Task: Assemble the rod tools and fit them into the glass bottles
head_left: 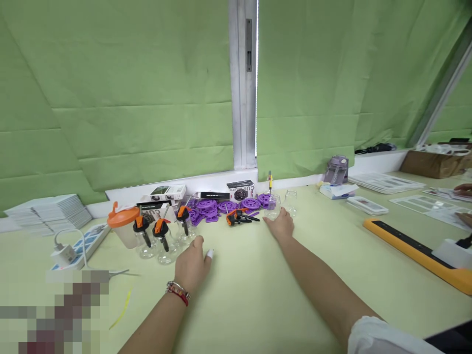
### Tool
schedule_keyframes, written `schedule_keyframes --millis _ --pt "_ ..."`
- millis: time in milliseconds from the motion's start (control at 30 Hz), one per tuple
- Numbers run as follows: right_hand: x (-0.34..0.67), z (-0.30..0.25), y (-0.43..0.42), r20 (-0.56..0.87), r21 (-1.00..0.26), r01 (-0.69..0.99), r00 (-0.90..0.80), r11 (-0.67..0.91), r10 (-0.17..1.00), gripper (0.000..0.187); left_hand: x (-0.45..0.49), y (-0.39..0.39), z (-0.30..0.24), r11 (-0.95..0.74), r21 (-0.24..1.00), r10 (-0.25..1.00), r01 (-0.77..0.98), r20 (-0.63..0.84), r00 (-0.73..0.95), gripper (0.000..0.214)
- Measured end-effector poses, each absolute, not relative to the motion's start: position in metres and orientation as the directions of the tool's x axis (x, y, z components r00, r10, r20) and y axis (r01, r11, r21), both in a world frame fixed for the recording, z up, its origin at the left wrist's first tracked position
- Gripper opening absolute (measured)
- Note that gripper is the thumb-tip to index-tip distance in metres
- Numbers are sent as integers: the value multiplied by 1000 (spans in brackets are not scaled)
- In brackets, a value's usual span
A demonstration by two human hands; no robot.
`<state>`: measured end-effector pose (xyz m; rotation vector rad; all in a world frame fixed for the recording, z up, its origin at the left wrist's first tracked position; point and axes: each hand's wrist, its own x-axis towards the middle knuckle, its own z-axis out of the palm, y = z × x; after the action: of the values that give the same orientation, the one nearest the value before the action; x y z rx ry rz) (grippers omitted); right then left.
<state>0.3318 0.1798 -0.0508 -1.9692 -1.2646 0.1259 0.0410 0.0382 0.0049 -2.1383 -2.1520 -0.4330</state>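
Right hand: the person's bare right hand point(282, 225) reaches across the pale green-yellow tabletop point(236, 300) to a small clear glass jar point(273, 203), thumb and fingers set about its lower part; how firmly they press, I cannot tell.
Clear jar: it is near the back of the table, in front of the purple plastic wheel-patterned pieces point(206, 210); whether its base touches the table is hidden by the hand.
Second jar: another clear glass jar point(291, 201) stands just beyond the knuckles, to the right.
Left hand: the bare left hand point(191, 265), bracelets at its wrist, has loosely curled fingers, its thumb spread apart from them; nothing shows in its grasp.
Topped jars: three clear glass jars with black-and-orange tops point(161, 229) stand beside it, near an orange-lidded translucent jug point(125, 228).
Loose tops: black-and-orange tops point(236, 217) lie between the hands, against the purple pieces.
Likely slip: smooth glass could slide from a low or weak hold.
Likely knock: the right hand's knuckles could tip the second jar if they swing outward; a careless sweep of the left could topple the nearest topped jar.
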Motion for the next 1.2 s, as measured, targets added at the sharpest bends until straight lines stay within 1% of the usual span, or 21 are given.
schedule_keyframes --millis 67,167,233,333,400,533,633,800,1000,1200 --pt "334 -50 182 281 -644 732 497 -223 821 80 46 41 1 -39 142 975 989 222 6 28" --pt "336 -49 181 273 -648 729 495 -222 825 77 58 50 -6 -111 147 979 983 184 83 32" --pt "338 -49 177 272 -666 718 487 -203 830 78 68 60 -9 -197 157 970 968 173 169 40" --pt "343 -51 167 237 -722 674 452 -155 860 81 82 84 -11 -305 204 946 930 179 271 59" --pt "346 -54 161 209 -765 632 425 -123 881 83 90 104 -11 -287 250 951 925 189 245 69" --pt "349 -59 157 203 -819 569 407 -74 890 85 100 138 -12 -228 374 970 899 171 174 78" --pt "348 -63 160 214 -836 547 409 -50 887 84 104 152 -17 -224 430 972 875 164 168 74" --pt "348 -64 164 215 -861 508 398 -19 892 85 102 153 -25 -214 448 972 868 189 142 60" --pt "348 -64 162 206 -886 463 404 -5 891 88 98 147 -22 -220 461 965 860 232 122 42" --pt "347 -64 159 241 -881 471 386 35 890 86 103 148 -20 -243 506 959 828 254 126 35"
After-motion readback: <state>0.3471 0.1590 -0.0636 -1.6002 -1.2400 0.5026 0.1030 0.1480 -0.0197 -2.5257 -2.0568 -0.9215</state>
